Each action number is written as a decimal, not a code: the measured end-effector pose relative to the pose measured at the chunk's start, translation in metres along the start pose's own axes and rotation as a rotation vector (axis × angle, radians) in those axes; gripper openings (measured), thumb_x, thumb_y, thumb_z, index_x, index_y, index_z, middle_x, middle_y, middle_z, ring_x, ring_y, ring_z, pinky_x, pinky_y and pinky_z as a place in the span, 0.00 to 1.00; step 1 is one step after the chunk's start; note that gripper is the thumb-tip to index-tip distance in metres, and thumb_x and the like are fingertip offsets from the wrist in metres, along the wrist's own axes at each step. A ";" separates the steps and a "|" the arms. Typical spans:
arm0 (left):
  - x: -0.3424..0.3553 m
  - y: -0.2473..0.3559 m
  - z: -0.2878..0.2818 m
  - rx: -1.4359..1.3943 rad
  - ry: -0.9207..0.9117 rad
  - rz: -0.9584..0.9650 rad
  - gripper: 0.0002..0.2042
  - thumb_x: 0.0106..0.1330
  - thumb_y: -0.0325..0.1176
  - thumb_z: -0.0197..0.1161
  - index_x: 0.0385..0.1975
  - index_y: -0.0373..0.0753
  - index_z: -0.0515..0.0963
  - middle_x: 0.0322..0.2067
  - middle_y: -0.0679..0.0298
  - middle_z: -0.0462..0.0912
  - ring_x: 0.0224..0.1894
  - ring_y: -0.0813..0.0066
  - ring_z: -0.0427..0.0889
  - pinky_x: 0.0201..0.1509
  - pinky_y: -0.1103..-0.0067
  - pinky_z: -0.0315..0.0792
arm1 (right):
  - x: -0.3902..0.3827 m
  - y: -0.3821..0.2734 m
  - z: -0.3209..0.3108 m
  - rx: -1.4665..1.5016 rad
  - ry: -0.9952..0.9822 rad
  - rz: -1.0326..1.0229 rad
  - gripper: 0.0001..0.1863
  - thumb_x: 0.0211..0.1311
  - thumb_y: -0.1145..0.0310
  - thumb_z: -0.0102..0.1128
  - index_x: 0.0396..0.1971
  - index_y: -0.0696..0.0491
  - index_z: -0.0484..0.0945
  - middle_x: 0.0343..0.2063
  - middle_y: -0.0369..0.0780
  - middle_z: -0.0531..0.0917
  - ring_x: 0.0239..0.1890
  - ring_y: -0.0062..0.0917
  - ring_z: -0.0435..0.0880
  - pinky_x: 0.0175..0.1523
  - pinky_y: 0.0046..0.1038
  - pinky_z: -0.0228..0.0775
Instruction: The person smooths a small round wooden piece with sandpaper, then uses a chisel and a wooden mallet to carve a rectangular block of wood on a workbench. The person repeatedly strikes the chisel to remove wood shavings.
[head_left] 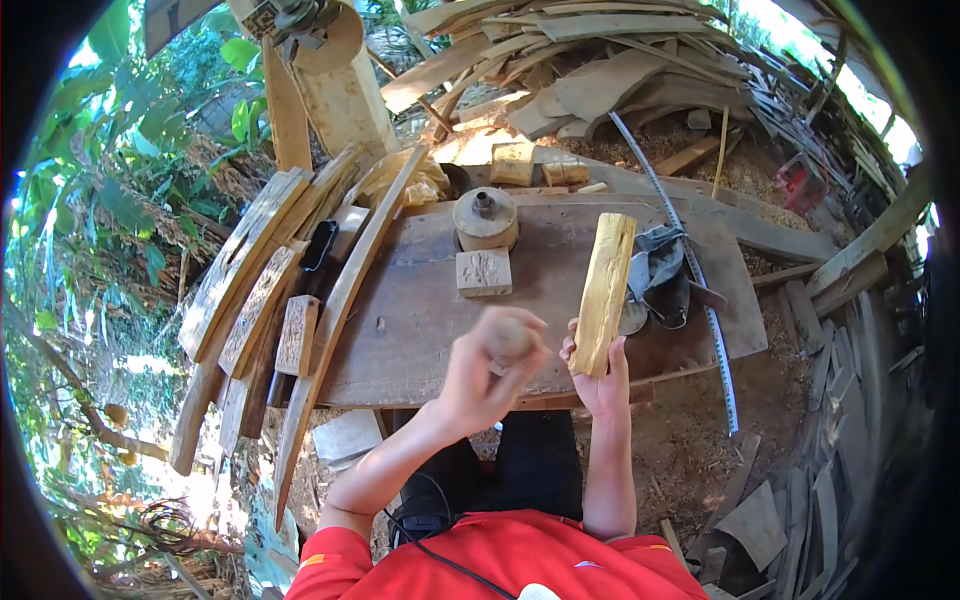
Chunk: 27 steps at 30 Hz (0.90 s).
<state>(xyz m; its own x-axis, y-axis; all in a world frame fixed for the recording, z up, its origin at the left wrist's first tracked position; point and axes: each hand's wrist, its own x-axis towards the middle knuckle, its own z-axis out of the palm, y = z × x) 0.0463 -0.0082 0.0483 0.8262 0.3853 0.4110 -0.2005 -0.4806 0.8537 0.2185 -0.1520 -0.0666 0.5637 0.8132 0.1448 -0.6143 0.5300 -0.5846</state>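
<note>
My right hand [603, 384] grips the lower end of a yellowish split wood block [603, 290], which stands nearly upright over the table's front part. To its left, my left hand [487, 375] is closed around a round-ended, grey-brown thing [508, 342]. Motion blurs it, so I cannot tell its kind. Beyond my left hand, a rectangular wooden block [484, 273] with a carved face lies on the table [400, 300]. Behind that block sits a squat round container [485, 220] with a small neck on top.
Long curved planks [345, 280] lean along the table's left side, beside another carved block [297, 335]. A dark crumpled pouch [660, 278] and a long ruler [693, 265] lie at the right. Short wood pieces [512, 163] rest at the back, before a large board pile [600, 90].
</note>
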 end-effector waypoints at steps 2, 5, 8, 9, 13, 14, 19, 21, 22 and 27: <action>0.001 -0.010 -0.007 -0.424 0.211 0.037 0.28 0.72 0.29 0.70 0.67 0.35 0.64 0.51 0.58 0.79 0.40 0.73 0.83 0.46 0.75 0.77 | 0.000 0.000 -0.001 -0.001 -0.002 0.017 0.42 0.70 0.37 0.63 0.72 0.52 0.67 0.55 0.43 0.77 0.47 0.31 0.78 0.53 0.34 0.72; 0.013 -0.006 -0.017 -0.500 0.410 0.082 0.21 0.73 0.27 0.68 0.60 0.36 0.66 0.47 0.60 0.78 0.42 0.71 0.83 0.47 0.75 0.80 | 0.000 0.000 -0.004 -0.006 0.024 0.029 0.42 0.70 0.37 0.63 0.72 0.52 0.67 0.55 0.43 0.76 0.47 0.31 0.78 0.53 0.33 0.72; 0.019 -0.005 -0.021 -0.306 0.497 0.166 0.14 0.75 0.30 0.66 0.50 0.37 0.66 0.44 0.59 0.77 0.41 0.67 0.84 0.48 0.71 0.82 | 0.000 0.000 -0.004 0.002 0.024 0.028 0.42 0.71 0.37 0.63 0.72 0.53 0.66 0.54 0.43 0.76 0.47 0.31 0.77 0.53 0.33 0.71; 0.020 -0.008 -0.021 -0.244 0.516 0.201 0.13 0.77 0.31 0.65 0.47 0.38 0.66 0.44 0.58 0.77 0.41 0.66 0.84 0.49 0.70 0.82 | 0.001 0.000 -0.004 0.013 0.029 0.030 0.42 0.71 0.38 0.63 0.72 0.53 0.66 0.54 0.43 0.76 0.48 0.32 0.77 0.54 0.33 0.71; 0.016 -0.014 -0.019 -0.471 0.630 0.201 0.11 0.77 0.28 0.64 0.38 0.39 0.65 0.26 0.64 0.75 0.21 0.81 0.73 0.23 0.79 0.67 | 0.000 0.001 -0.002 0.029 0.054 0.035 0.43 0.71 0.38 0.63 0.72 0.54 0.65 0.55 0.43 0.75 0.48 0.32 0.77 0.54 0.33 0.71; 0.020 -0.016 -0.018 -0.447 0.695 0.288 0.13 0.79 0.33 0.61 0.33 0.38 0.65 0.18 0.66 0.71 0.16 0.83 0.65 0.17 0.79 0.57 | 0.000 0.001 -0.001 0.033 0.051 0.039 0.42 0.71 0.38 0.63 0.73 0.54 0.65 0.55 0.43 0.75 0.48 0.32 0.77 0.54 0.34 0.71; 0.034 -0.011 -0.022 -0.470 0.661 0.483 0.18 0.79 0.33 0.55 0.23 0.37 0.65 0.13 0.67 0.67 0.13 0.80 0.63 0.16 0.79 0.58 | 0.001 -0.001 -0.003 0.050 0.031 0.052 0.42 0.72 0.40 0.63 0.73 0.53 0.65 0.55 0.43 0.75 0.49 0.32 0.77 0.56 0.35 0.72; 0.041 -0.016 -0.023 -0.480 0.634 0.504 0.16 0.76 0.29 0.56 0.23 0.36 0.66 0.14 0.64 0.70 0.13 0.80 0.65 0.17 0.79 0.58 | 0.001 -0.001 -0.003 0.040 0.036 0.058 0.41 0.72 0.40 0.63 0.73 0.53 0.65 0.55 0.43 0.76 0.49 0.32 0.77 0.56 0.35 0.72; 0.043 -0.020 -0.024 -0.411 0.624 0.500 0.14 0.73 0.28 0.57 0.22 0.35 0.67 0.14 0.64 0.72 0.14 0.79 0.66 0.18 0.79 0.59 | 0.001 0.000 -0.003 0.037 0.038 0.062 0.41 0.72 0.40 0.63 0.73 0.53 0.65 0.55 0.43 0.76 0.49 0.32 0.78 0.56 0.35 0.72; 0.049 -0.034 -0.028 -0.185 0.523 0.362 0.11 0.64 0.28 0.65 0.21 0.35 0.73 0.17 0.65 0.77 0.16 0.78 0.70 0.22 0.79 0.62 | 0.001 0.001 -0.008 0.038 0.042 0.086 0.41 0.73 0.41 0.62 0.73 0.53 0.65 0.56 0.44 0.76 0.50 0.33 0.78 0.57 0.36 0.73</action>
<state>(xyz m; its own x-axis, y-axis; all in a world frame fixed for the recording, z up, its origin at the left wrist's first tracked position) 0.0787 0.0493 0.0484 0.3346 0.5789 0.7435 -0.5427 -0.5266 0.6543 0.2227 -0.1527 -0.0730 0.5307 0.8453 0.0613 -0.6813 0.4685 -0.5625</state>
